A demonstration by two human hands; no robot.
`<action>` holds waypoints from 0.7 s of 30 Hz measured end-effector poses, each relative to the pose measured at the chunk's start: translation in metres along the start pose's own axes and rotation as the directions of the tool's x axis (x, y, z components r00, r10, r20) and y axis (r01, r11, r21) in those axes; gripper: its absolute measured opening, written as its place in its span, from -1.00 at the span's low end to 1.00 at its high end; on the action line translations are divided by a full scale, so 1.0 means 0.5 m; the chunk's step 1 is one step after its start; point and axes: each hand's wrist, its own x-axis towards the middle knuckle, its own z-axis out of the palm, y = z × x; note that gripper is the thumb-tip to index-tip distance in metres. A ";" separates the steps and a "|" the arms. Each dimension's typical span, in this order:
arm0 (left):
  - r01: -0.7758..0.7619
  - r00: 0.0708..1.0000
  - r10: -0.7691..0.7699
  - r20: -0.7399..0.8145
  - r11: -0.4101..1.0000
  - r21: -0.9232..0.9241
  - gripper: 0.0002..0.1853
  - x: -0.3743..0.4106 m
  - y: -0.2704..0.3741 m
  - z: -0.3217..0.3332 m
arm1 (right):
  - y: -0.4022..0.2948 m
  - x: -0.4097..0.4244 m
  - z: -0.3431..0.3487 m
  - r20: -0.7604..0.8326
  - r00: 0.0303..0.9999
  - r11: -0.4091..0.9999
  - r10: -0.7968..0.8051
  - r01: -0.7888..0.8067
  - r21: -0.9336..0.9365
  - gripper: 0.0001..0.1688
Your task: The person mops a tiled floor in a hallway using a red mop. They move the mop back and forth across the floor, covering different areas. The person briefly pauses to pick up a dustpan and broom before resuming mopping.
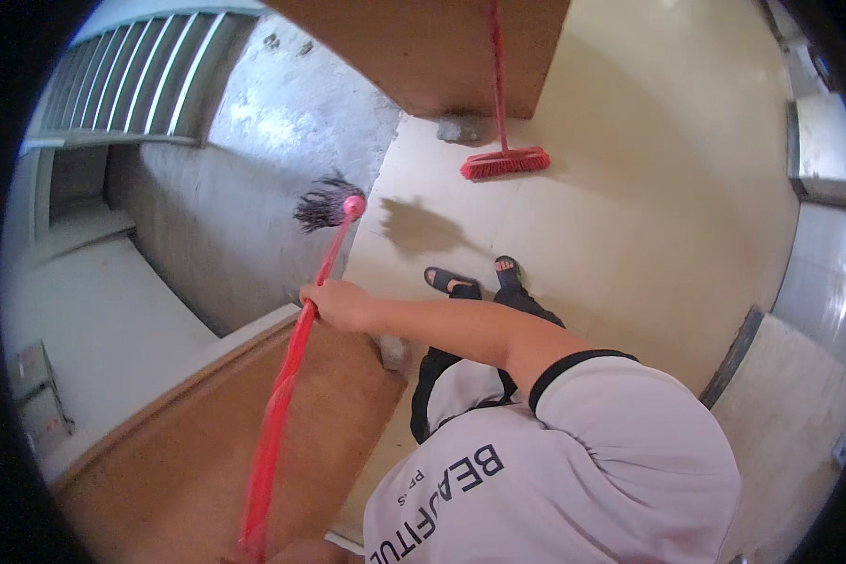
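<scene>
My right hand [335,304] is closed around the red handle of a string mop [303,345], about midway along it. At the bottom edge, a small part of my left hand [302,553] shows against the upper end of the handle; the rest is cut off. The dark mop strands [322,205] hang from a pink socket [354,205] at the far end, over the border between grey concrete and cream floor. The mop's shadow falls on the cream floor, apart from the strands.
A red push broom [506,163] leans at a brown door [458,56], beside a grey stone [460,129]. Another brown door panel [254,437] is at lower left, with a stone [393,352] at its edge. Metal railings [134,77] stand beyond the grey concrete floor [282,106].
</scene>
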 end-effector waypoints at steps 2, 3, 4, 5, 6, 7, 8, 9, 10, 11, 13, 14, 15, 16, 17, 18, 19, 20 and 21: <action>-0.118 0.985 0.105 -0.137 0.988 -0.095 -0.73 -0.016 0.031 -0.041 | -0.037 -0.039 -0.007 0.010 0.999 0.997 -0.038 0.038 -0.072 -0.81; -0.156 0.973 0.134 -0.185 0.981 -0.111 -0.73 -0.029 0.034 -0.052 | -0.040 -0.057 0.003 0.023 0.999 0.995 -0.033 0.035 -0.097 -0.80; -0.163 0.971 0.134 -0.197 0.977 -0.139 -0.74 -0.039 0.033 -0.060 | -0.039 -0.074 0.015 0.039 0.999 0.992 -0.027 0.032 -0.122 -0.78; -0.097 0.984 0.070 -0.164 0.982 -0.161 -0.75 -0.059 0.011 -0.059 | -0.037 -0.089 0.025 0.058 0.998 0.989 -0.024 0.032 -0.146 -0.75; -0.024 0.992 0.001 -0.126 0.983 -0.183 -0.75 -0.071 -0.014 -0.050 | -0.030 -0.103 0.030 0.076 0.997 0.982 0.025 -0.010 -0.189 -0.75; 0.051 0.993 -0.070 -0.096 0.980 -0.190 -0.76 -0.085 -0.043 -0.041 | -0.016 -0.116 0.041 0.094 0.993 0.972 0.073 -0.049 -0.231 -0.74; 0.121 0.989 -0.137 -0.052 0.963 -0.239 -0.76 -0.095 -0.112 -0.037 | 0.034 -0.117 0.040 0.041 0.993 0.956 0.111 -0.096 -0.277 -0.73; 0.175 0.983 -0.181 0.009 0.934 -0.312 -0.77 -0.102 -0.197 -0.029 | 0.117 -0.119 0.032 -0.045 0.985 0.930 0.164 -0.170 -0.326 -0.71; 0.263 0.962 -0.273 -0.016 0.939 -0.220 -0.77 -0.111 -0.151 -0.016 | 0.157 -0.129 0.104 0.020 0.992 0.942 0.123 -0.111 -0.317 -0.75; 0.270 0.961 -0.276 0.025 0.914 -0.301 -0.77 -0.122 -0.238 -0.021 | 0.263 -0.122 0.087 -0.110 0.979 0.906 0.172 -0.201 -0.371 -0.77; 0.319 0.931 -0.354 -0.086 0.907 -0.274 -0.77 -0.158 -0.257 -0.050 | 0.277 -0.112 0.114 -0.145 0.967 0.930 0.210 -0.244 -0.277 -0.78; 0.333 0.902 -0.384 -0.195 0.909 -0.250 -0.75 -0.179 -0.257 -0.078 | 0.284 -0.101 0.133 -0.166 0.958 0.936 0.233 -0.267 -0.229 -0.78; 0.341 0.871 -0.399 -0.288 0.911 -0.232 -0.74 -0.191 -0.250 -0.100 | 0.336 -0.078 0.171 -0.221 0.953 0.965 0.205 -0.235 -0.116 -0.79; 0.352 0.836 -0.414 -0.360 0.908 -0.227 -0.73 -0.194 -0.251 -0.114 | 0.434 -0.053 0.228 -0.296 0.935 0.979 0.194 -0.203 0.000 -0.79; 0.348 0.816 -0.409 -0.408 0.912 -0.218 -0.71 -0.218 -0.259 -0.134 | 0.441 -0.036 0.247 -0.318 0.930 0.981 0.184 -0.195 -0.004 -0.79; 0.341 0.800 -0.400 -0.446 0.916 -0.210 -0.69 -0.234 -0.269 -0.154 | 0.439 -0.018 0.259 -0.346 0.922 0.982 0.173 -0.187 -0.008 -0.79; 0.338 0.782 -0.393 -0.484 0.920 -0.199 -0.68 -0.243 -0.276 -0.168 | 0.435 0.000 0.270 -0.373 0.914 0.984 0.160 -0.178 -0.012 -0.79; 0.336 0.797 -0.382 -0.468 0.924 -0.183 -0.69 -0.265 -0.279 -0.183 | 0.371 0.014 0.262 -0.355 0.929 0.982 0.104 -0.152 -0.111 -0.78; 0.321 0.820 -0.368 -0.437 0.930 -0.180 -0.71 -0.282 -0.287 -0.192 | 0.337 0.033 0.251 -0.353 0.935 0.969 0.044 -0.126 -0.213 -0.78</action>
